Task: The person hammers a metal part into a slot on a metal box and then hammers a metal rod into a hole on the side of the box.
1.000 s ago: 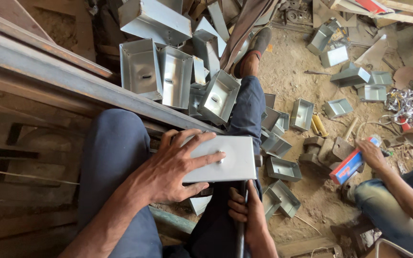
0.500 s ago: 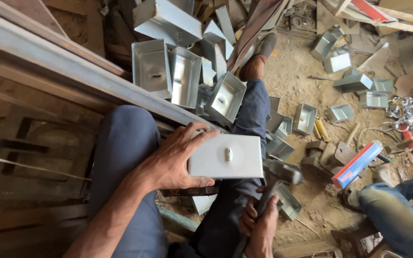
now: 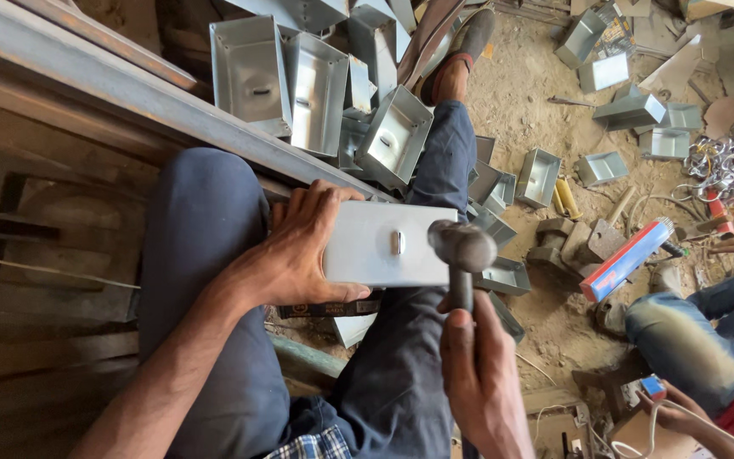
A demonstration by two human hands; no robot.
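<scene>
My left hand (image 3: pixel 299 251) grips the left end of an upturned grey sheet-metal box (image 3: pixel 380 246) that rests between my knees, with a small metal tab (image 3: pixel 397 242) sticking up from its middle. My right hand (image 3: pixel 477 374) holds the handle of a hammer, and the round steel hammer head (image 3: pixel 462 245) is raised just over the box's right end. My legs in dark blue trousers stretch out on either side of the box.
A long steel beam (image 3: pixel 129 93) runs diagonally along the left. Several open metal boxes (image 3: pixel 312 85) are piled behind it and scattered over the dirt floor (image 3: pixel 537 110). Another person in jeans (image 3: pixel 690 331) sits at the right beside a red and blue tube (image 3: pixel 626 259).
My right hand has lifted the hammer from low beside my leg up over the box's right end. My left hand keeps its hold on the box, whose tabbed bottom now faces up.
</scene>
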